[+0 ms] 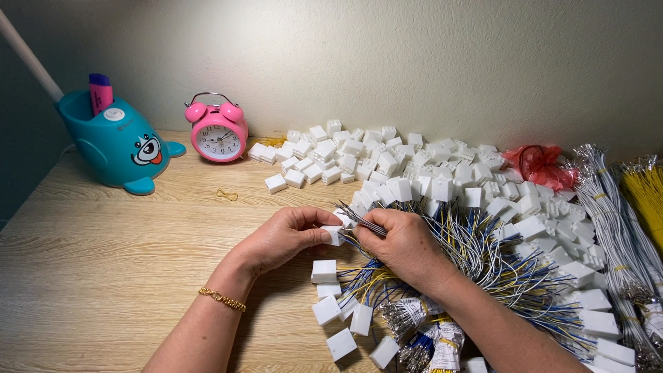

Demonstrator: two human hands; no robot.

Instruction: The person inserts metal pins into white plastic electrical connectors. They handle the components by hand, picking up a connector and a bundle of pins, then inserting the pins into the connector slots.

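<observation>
Left hand [286, 238] grips a white connector housing [333, 235] between thumb and fingers. Right hand [400, 245], touching it, pinches a bunch of metal-tipped wires [359, 216] aimed at the housing. Finished wired housings [342, 318] lie just below both hands

A light wooden desk [103, 276] with a pale, streaked grain fills the lower part of the view and runs back to meet a plain wall [414, 62]. The wall is off-white with a fine rough texture, and it is brightest toward the right, fading to a dim grey-green shade at the upper left corner. Soft, even light falls on the desktop from above, leaving only faint shadows. At the far left edge the desk ends against a dark strip. No window or floor is in view.
</observation>
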